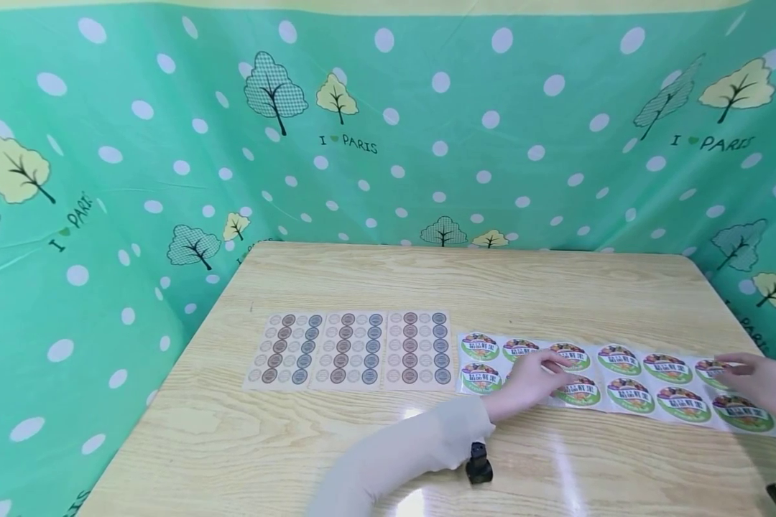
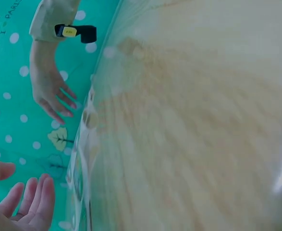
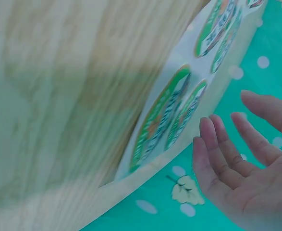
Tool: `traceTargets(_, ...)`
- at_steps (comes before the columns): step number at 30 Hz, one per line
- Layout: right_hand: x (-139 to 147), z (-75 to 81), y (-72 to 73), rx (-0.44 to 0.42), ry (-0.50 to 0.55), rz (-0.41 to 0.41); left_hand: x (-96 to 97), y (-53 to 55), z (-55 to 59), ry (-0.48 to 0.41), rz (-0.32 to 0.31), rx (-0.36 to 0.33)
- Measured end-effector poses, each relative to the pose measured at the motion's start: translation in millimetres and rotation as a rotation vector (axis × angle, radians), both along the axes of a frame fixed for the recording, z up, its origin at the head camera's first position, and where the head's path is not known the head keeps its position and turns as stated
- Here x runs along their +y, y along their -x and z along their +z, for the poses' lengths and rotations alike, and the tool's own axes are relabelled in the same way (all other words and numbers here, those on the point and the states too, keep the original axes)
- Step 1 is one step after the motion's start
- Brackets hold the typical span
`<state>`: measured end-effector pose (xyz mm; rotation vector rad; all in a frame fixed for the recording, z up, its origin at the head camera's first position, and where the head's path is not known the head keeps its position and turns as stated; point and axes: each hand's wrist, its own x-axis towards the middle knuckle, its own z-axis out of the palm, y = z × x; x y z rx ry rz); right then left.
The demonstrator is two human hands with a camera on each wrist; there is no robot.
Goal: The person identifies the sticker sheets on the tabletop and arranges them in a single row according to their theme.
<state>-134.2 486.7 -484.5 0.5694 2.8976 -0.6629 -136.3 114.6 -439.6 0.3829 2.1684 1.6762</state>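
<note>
White sticker sheets (image 1: 595, 380) printed with green-rimmed oval fruit labels lie in a row across the right half of the table. Over the left part of that row is my left hand (image 1: 533, 384), its fingers spread from the thumb and nothing visible between them. My right hand (image 1: 766, 388) hovers at the right end of the row, beside the last oval labels (image 3: 162, 120). In the right wrist view its fingers are loosely bent and hold nothing. The left wrist view shows both hands apart from each other; whether the left fingertips touch the sheet is hard to tell.
Three sheets of small round stickers (image 1: 349, 352), in pale, brown and grey-blue columns, lie side by side left of the fruit labels. The wooden table (image 1: 233, 445) meets a green dotted cloth (image 1: 440, 129) behind and at the sides.
</note>
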Motion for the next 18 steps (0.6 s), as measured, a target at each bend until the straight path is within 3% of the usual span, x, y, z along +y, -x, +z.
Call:
traceTargets(5, -4.3, -4.7, 2.1, 0.063, -0.018, 0.114, -18.5, 4.8, 5.6, 0.012, -0.043, 0.053)
traceTargets(12, -23.0, -9.8, 7.6, 0.144, -0.030, 0.200, -44.7, 12.0, 9.2, 0.057, -0.040, 0.133)
traceTargets(18, -54.5, 2.6, 8.3, 0.230, -0.056, 0.298, -70.0, 18.8, 10.6, 0.118, -0.033, 0.217)
